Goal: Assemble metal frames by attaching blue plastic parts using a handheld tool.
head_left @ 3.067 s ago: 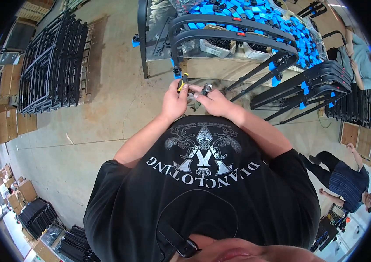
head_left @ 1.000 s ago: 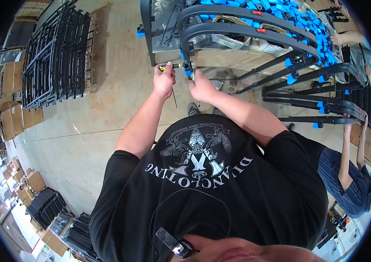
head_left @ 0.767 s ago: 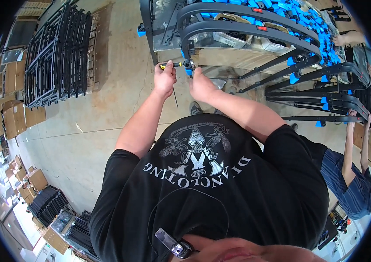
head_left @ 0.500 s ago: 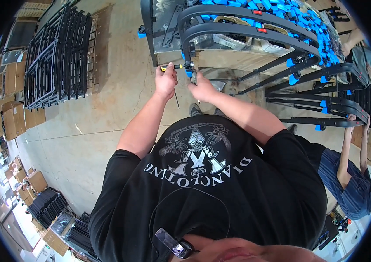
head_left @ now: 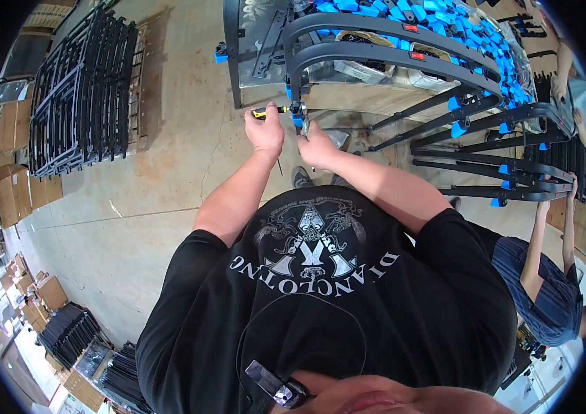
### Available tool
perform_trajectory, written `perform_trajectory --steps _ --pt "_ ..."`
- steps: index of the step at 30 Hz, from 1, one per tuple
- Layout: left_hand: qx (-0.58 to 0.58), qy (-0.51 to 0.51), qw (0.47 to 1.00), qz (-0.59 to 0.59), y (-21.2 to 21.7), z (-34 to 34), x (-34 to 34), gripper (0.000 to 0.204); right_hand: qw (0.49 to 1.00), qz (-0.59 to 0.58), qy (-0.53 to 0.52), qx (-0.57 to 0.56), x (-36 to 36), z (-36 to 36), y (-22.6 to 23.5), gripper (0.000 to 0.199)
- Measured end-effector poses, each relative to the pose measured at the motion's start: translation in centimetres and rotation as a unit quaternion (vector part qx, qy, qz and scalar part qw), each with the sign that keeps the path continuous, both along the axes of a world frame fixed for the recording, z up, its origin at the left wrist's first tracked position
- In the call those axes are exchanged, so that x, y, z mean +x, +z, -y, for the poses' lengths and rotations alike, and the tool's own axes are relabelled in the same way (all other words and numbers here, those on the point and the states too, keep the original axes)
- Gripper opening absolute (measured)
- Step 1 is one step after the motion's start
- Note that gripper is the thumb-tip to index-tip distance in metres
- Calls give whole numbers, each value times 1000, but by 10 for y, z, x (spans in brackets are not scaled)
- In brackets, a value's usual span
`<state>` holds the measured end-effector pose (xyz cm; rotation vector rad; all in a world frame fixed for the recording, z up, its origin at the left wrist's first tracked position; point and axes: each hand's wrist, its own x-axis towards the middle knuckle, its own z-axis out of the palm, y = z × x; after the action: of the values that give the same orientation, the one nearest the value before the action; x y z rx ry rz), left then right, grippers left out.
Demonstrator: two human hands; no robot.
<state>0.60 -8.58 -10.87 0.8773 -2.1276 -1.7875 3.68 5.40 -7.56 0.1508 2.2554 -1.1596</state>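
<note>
My left hand (head_left: 265, 132) is closed around a screwdriver (head_left: 261, 112) with a yellow and black handle. Its working end meets a blue-and-black fitting (head_left: 297, 119) near the end of a black curved tube frame (head_left: 294, 69). A thin dark rod (head_left: 280, 166) pokes out below that hand; what it belongs to is hidden. My right hand (head_left: 319, 147) is closed on a silver metal tool, probably a wrench (head_left: 305, 127), held against the right side of the same fitting. Most of this tool is covered by my fingers.
Behind the frames, a table holds a heap of blue parts (head_left: 438, 14) and open boxes of dark pieces (head_left: 364, 71). More black frames (head_left: 469, 171) extend right, where a co-worker's hands (head_left: 557, 196) grip one. Stacked black frames (head_left: 86, 90) and cartons (head_left: 13, 193) stand left.
My left hand has shifted slightly down and tilted around the screwdriver handle. My right hand stays beside the fitting. The view has moved a little.
</note>
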Motion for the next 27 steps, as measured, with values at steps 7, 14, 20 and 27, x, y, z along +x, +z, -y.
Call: perform_trajectory --steps 7,14,20,27 --pt "29 -3 1000 8 8 2 3 36 976 65 -155 -141 -1 -1 -38 33" --pt "44 -7 999 3 -4 6 0 30 953 200 -125 -189 -13 -4 58 19" --pt "96 -8 995 -11 3 3 0 29 916 285 -145 -241 -40 -8 94 20" --pt "61 -8 998 -4 -22 10 -1 27 976 99 -148 -123 -19 -32 31 32"
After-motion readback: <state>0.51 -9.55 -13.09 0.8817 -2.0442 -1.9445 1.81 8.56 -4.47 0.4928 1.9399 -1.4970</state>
